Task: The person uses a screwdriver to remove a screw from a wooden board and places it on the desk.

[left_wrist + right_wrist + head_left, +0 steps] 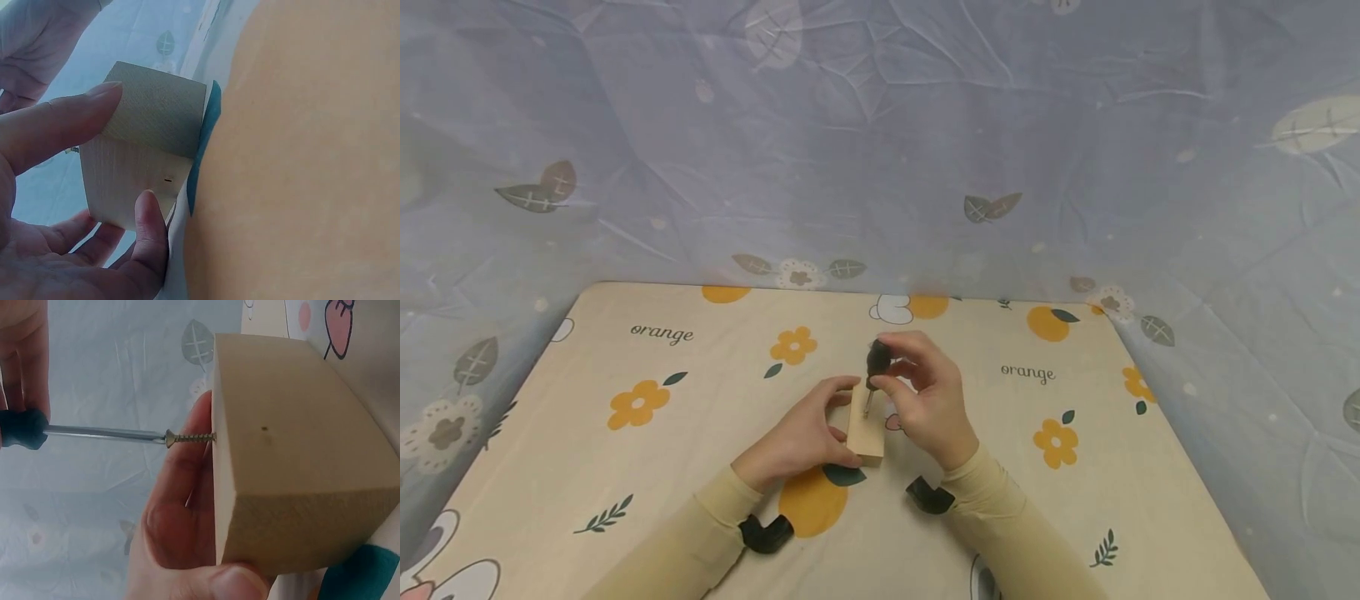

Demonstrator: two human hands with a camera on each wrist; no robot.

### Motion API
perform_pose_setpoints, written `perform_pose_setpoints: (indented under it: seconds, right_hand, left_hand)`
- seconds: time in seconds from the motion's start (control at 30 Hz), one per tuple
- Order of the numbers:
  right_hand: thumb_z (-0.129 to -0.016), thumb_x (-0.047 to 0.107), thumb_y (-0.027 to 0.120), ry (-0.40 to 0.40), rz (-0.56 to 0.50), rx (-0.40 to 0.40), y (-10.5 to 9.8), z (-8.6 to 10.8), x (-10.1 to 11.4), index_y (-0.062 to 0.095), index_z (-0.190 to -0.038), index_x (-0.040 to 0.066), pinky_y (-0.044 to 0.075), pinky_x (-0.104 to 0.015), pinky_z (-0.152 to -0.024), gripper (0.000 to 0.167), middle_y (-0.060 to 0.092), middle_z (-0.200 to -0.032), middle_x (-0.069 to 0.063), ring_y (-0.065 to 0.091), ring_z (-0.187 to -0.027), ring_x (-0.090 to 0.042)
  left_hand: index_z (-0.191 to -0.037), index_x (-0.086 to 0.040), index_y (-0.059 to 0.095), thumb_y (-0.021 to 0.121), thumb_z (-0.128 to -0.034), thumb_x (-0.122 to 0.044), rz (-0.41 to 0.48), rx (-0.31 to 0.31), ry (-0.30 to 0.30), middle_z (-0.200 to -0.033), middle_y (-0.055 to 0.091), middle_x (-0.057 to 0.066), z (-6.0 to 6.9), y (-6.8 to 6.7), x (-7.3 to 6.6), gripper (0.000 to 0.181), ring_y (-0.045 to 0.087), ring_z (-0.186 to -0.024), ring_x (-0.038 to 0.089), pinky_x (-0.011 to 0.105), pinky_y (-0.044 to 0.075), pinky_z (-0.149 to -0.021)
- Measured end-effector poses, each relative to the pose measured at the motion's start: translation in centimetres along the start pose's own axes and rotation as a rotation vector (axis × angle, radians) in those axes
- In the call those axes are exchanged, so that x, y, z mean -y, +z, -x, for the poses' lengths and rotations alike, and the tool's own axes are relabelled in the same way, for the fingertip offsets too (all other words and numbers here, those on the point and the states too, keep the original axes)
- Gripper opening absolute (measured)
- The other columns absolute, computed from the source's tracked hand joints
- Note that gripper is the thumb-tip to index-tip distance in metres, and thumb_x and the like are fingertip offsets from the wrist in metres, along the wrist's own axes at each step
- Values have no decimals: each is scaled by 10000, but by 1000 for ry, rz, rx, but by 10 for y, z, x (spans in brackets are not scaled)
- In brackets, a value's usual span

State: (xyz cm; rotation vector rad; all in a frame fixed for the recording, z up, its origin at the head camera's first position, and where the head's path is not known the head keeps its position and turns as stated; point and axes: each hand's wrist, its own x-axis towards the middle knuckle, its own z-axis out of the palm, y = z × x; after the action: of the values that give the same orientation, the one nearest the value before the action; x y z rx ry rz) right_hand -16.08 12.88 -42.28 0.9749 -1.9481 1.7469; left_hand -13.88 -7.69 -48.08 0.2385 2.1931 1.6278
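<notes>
Block of pale wood (867, 442) rests on the cloth-covered tabletop (700, 450), at three o'clock from the left grip (805, 432), whose curled thumb and fingers hold its near end and left side. The right grip (931, 404), at two o'clock from the block, pinches a dark-handled screwdriver (878, 358). Its tip meets the head of a screw (190, 438) standing in the block's upper face, thread mostly exposed. An orange print (812, 507) shows at seven o'clock from the block.
</notes>
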Motion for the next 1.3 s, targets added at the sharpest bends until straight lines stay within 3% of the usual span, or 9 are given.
perform_pose_setpoints:
  seconds: [0.27,0.5,0.93,1.3]
  right_hand:
    - [-833,-211,776,-9,-14,8,-4,-1,-3,635,-1306,-63,649,-304,-873,515,667,-1188,-238,691,-1052,-137]
    - [-760,-118,908,-18,79,-55,0,-5,4,674,-1266,16,626,-308,-905,574,663,-1212,-165,663,-1043,-182]
    - [-813,-41,906,-25,230,-186,18,-8,11,698,-1214,40,628,-276,-680,459,666,-1054,-135,658,-850,-231]
    - [-821,-65,885,-70,256,-171,17,-9,11,731,-1173,26,635,-306,-628,395,702,-991,-136,688,-789,-243]
  left_hand:
    - [-1634,-182,382,987,-704,-35,14,4,13,-1592,508,219,1,0,0,1119,738,-932,250,382,655,-871]
    - [-1630,-175,381,988,-707,-42,23,6,16,-1599,497,219,1,1,0,1113,755,-930,245,383,660,-880]
    - [-1632,-169,369,985,-715,-52,22,13,30,-1604,491,221,0,1,1,1110,761,-931,247,377,655,-888]
    - [-1638,-158,361,977,-733,-62,7,25,28,-1615,479,229,-1,0,2,1098,760,-953,248,388,657,-900]
